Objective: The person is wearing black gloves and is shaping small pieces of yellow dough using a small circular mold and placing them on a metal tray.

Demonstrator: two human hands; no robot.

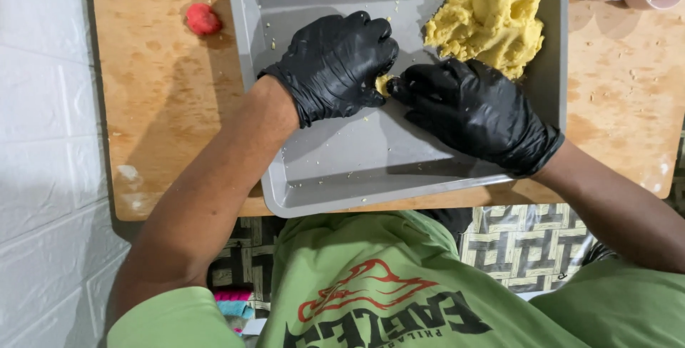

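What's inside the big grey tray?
Inside the grey tray sits a yellow dough heap and crumbs. The left hand and right hand pinch a small dough piece, mostly hidden by gloves.

You have a small lump of yellow dough (384, 84) pinched between your gloved hands, mostly hidden, over the floor of the grey tray (357, 155). The big mound of the same crumbly yellow dough (489, 19) sits heaped in the tray's far right corner, touching its right wall.
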